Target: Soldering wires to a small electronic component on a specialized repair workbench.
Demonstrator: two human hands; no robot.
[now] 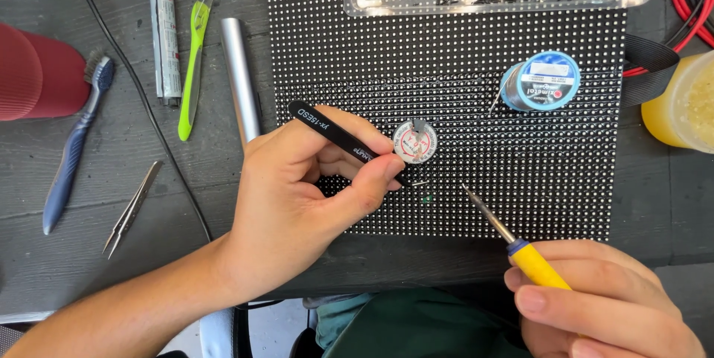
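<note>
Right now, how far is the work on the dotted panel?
Done: tools lie laid out, and the solder spool rests on the black dotted panel. In hand: the left hand holds black tweezers down at the panel, while the right hand holds the yellow-handled soldering iron, its tip just above the panel. Left: the iron does not yet touch the tweezers' spot.

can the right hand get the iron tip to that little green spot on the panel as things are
Probably yes: the right hand holds the soldering iron with its tip just right of the green spot, bare panel between; the tweezers sit to the left.
</note>
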